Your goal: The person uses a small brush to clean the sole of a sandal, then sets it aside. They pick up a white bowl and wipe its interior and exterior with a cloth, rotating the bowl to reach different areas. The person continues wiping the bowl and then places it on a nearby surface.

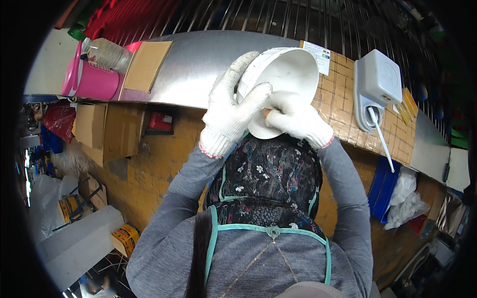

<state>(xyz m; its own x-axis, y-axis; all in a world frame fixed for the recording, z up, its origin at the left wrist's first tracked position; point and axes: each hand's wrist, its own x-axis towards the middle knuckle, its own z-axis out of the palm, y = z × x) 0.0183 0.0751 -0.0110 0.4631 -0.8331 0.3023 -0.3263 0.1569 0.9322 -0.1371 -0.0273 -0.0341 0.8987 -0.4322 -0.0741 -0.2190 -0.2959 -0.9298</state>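
Note:
In front of my chest, at the near edge of the metal worktop [189, 64], a white plastic bowl [300, 67] is tilted with its hollow side toward the right. My left hand [229, 107], in a white knit glove, holds the bowl's left side between thumb and fingers. My right hand [295, 116], gloved likewise, is closed at the bowl's near side with its fingers curled in. A small brownish spot, perhaps a bare fingertip, shows there; what the fingers pinch is hidden. A rounded white part [263, 128] juts out below both hands; whether it belongs to the bowl is unclear.
A white device [380, 79] with a white stick [382, 141] stands at right on brown gridded board [330, 104]. At left are a pink bucket [92, 79], a clear plastic jar [109, 53] and cardboard [147, 67]. A metal bar rack [228, 17] lines the back.

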